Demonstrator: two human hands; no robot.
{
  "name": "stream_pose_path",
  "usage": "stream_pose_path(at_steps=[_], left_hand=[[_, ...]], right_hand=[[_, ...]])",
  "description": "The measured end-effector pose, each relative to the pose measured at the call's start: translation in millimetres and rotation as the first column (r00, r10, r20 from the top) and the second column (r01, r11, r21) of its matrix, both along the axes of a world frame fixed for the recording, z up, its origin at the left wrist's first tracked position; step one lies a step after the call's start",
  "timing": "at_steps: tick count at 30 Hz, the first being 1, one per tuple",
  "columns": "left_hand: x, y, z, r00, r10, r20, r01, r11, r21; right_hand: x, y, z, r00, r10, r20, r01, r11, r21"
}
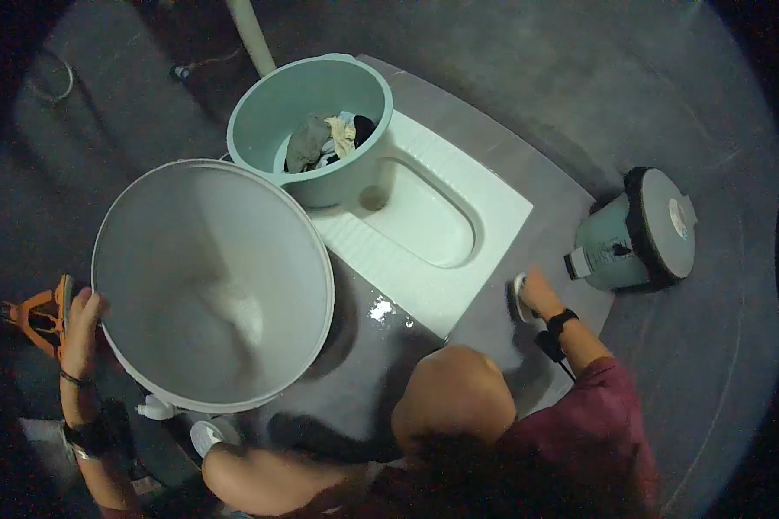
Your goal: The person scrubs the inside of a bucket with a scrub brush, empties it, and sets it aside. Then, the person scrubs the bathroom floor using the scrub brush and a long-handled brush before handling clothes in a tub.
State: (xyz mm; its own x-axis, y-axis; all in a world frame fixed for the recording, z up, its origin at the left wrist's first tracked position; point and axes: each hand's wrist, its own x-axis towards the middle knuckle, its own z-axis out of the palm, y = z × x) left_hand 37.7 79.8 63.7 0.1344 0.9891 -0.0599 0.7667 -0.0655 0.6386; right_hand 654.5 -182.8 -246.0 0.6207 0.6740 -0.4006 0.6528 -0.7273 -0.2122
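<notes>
A large pale grey tub (173, 259) opens toward me, with a white spout on its lower rim. My left hand (80, 329) is at its left rim, fingers curled against the edge. Right beside that hand is an orange plastic tool (39, 316). Low on the right, my right hand (541, 296) is closed beside a small white-and-dark object (519, 298) near the floor. What its fingers hold, if anything, is hidden. Behind the tub, a green basin (260, 117) holds crumpled clothes (316, 143), grey, cream and black.
A white squat toilet (493, 208) is set in the grey raised floor, under part of the basin. To the right lies a lidded green bin (614, 242). A pale pipe (251, 35) stands at the back. Wet patches (381, 310) shine on the floor.
</notes>
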Motion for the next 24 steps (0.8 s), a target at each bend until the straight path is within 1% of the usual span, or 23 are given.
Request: stream_pose_path(at_steps=[1,2,4,5,6,7,8,9,10,11,12,13,14,15,16,17,18,19,20,22,23,24], left_hand=[[9.1,-0.6,1.6,1.0,0.013,0.021,-0.014,0.999,0.036],[17.3,0.3,4.8,1.0,0.027,0.016,-0.028,0.999,0.036],[35.6,0.6,13.8,0.998,0.036,-0.058,-0.039,0.998,-0.044],[61.2,-11.3,26.4,0.996,0.083,-0.037,-0.086,0.991,-0.103],[51.5,-3.2,16.4,1.0,0.004,-0.01,-0.004,0.999,-0.035],[44.6,-1.8,16.1,0.999,-0.008,-0.038,0.006,0.999,-0.036],[37.6,-1.4,15.7,0.998,-0.02,-0.066,0.017,0.999,-0.038],[50.4,-8.2,24.4,0.991,0.025,-0.135,-0.042,0.992,-0.122],[51.7,-10.4,25.3,0.991,0.029,-0.133,-0.043,0.994,-0.101],[52.9,-16.6,23.2,0.999,0.037,-0.003,-0.037,0.997,-0.061],[50.6,-12.3,27.3,0.996,-0.063,-0.065,0.056,0.994,-0.096],[49.0,-13.6,29.3,0.997,-0.029,-0.067,0.021,0.994,-0.112],[52.1,-15.4,31.8,0.998,-0.004,-0.067,-0.004,0.992,-0.128],[56.7,-20.3,36.9,1.0,-0.004,-0.029,0.0,0.991,-0.13],[58.1,-24.9,42.6,1.0,-0.006,0.01,0.007,0.991,-0.131],[54.7,-27.3,46.6,0.999,-0.035,0.019,0.038,0.984,-0.175],[48.9,-30.5,49.9,0.998,-0.06,0.032,0.066,0.975,-0.213],[45.2,-34.1,48.9,0.996,-0.044,0.074,0.057,0.979,-0.194],[44.7,-31.7,45.2,0.993,-0.03,0.114,0.05,0.983,-0.177],[37.5,-31.2,39.2,0.981,-0.057,0.186,0.09,0.98,-0.177],[30.0,-32.0,32.6,0.973,-0.067,0.22,0.104,0.982,-0.159],[23.0,-33.2,26.7,0.964,-0.085,0.253,0.124,0.982,-0.14]], right_hand=[[6.1,-13.0,-2.6,0.998,0.056,0.029,-0.055,0.998,-0.033],[18.2,-24.5,-19.1,0.997,0.069,0.024,-0.069,0.997,-0.034],[47.2,-44.5,-65.1,0.997,-0.059,0.053,0.069,0.975,-0.21],[58.1,-54.3,-67.7,0.997,-0.068,-0.025,0.061,0.975,-0.214],[55.9,-52.4,-66.4,0.999,0.053,0.011,-0.049,0.962,-0.269],[53.7,-51.6,-65.5,0.983,0.177,0.045,-0.153,0.934,-0.322],[46.5,-41.1,-52.0,0.885,0.429,0.18,-0.317,0.84,-0.441],[33.4,-16.1,-32.2,0.937,0.315,0.152,-0.276,0.933,-0.231],[14.7,7.9,-11.0,0.956,0.29,0.035,-0.289,0.957,-0.037],[-3.6,32.0,9.9,0.951,0.294,-0.098,-0.278,0.949,0.147],[-19.9,52.1,32.3,0.885,0.384,-0.262,-0.303,0.904,0.303],[-54.6,75.8,65.8,0.755,0.324,-0.57,-0.102,0.917,0.386],[-88.0,93.5,106.4,0.583,0.283,-0.761,0.017,0.933,0.36],[-113.0,108.5,134.9,0.387,0.303,-0.871,0.057,0.935,0.351],[-132.5,122.7,151.7,0.172,0.3,-0.938,0.09,0.944,0.319],[-141.9,135.0,156.2,0.169,0.323,-0.931,0.028,0.943,0.332],[-149.0,146.0,159.2,0.034,0.293,-0.955,0.029,0.955,0.294],[-156.7,156.1,161.3,-0.1,0.249,-0.963,0.024,0.968,0.248],[-160.1,168.5,163.5,0.007,0.221,-0.975,0.044,0.974,0.221],[-166.9,179.5,180.6,0.176,0.193,-0.965,0.041,0.978,0.203],[-189.1,166.1,205.2,0.356,0.307,-0.883,-0.003,0.945,0.327],[-201.8,157.2,217.7,0.44,0.375,-0.816,-0.002,0.909,0.416]])
